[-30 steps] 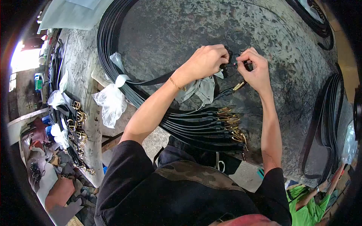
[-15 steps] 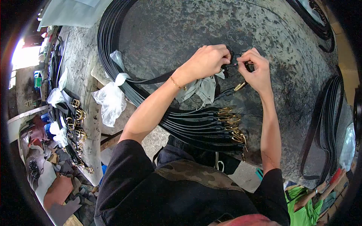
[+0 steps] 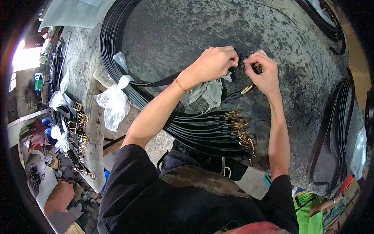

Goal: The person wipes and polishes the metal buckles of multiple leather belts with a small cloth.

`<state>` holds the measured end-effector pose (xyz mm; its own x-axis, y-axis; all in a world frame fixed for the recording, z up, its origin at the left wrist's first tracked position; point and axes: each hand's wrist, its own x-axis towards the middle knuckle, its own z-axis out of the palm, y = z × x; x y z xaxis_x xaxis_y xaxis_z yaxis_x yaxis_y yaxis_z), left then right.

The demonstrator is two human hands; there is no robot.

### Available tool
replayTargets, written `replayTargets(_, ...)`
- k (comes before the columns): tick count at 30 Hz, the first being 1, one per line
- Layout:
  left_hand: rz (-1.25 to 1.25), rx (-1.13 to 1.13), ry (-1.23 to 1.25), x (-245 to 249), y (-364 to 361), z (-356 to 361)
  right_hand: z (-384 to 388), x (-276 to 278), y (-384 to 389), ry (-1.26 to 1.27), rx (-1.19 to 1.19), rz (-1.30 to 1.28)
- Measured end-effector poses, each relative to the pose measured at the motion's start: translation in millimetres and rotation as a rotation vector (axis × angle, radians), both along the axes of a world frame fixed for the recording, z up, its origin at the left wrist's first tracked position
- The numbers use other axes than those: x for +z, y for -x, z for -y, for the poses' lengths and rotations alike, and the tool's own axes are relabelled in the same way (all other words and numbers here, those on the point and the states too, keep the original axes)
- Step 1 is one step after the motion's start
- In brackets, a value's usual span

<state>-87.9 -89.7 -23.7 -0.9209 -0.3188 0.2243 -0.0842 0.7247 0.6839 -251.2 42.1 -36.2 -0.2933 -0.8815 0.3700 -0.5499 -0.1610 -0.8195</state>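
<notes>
A long black strap runs from the bundle's tie to my left hand, whose fingers are curled closed on it. Close by on the right, my right hand is closed in a pinch, thumb against fingertips; what it grips is too small and dark to make out. Below them lies a crumpled grey cloth. Beside the cloth, a gold metal piece sits at the end of a dark strip. Nearer my body, a bundle of black straps fans out, ending in gold metal fittings.
White plastic ties the bundle at the left. More black straps lie on the worn grey table at the right. Another strap bundle with gold buckles hangs at left, above leather scraps. A person in green is at lower right.
My hands stay almost in place; the right has shifted very slightly left. A small pinkish glint between the hands no longer shows. The other person's arms at lower right have moved.
</notes>
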Motion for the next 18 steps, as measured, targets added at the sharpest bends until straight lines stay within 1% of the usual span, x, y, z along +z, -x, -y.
replayTargets(14, 0.031, 0.005, 0.015, 2, 0, -1, 1, -3, 1, 0.017, 0.005, -0.002)
replayTargets(17, 0.031, 0.003, -0.002, 1, 0, 0, 0, -9, 3, 0.02, 0.005, 0.064)
replayTargets(18, 0.034, 0.001, -0.008, 2, 0, 1, 0, -12, 3, -0.003, -0.012, 0.235)
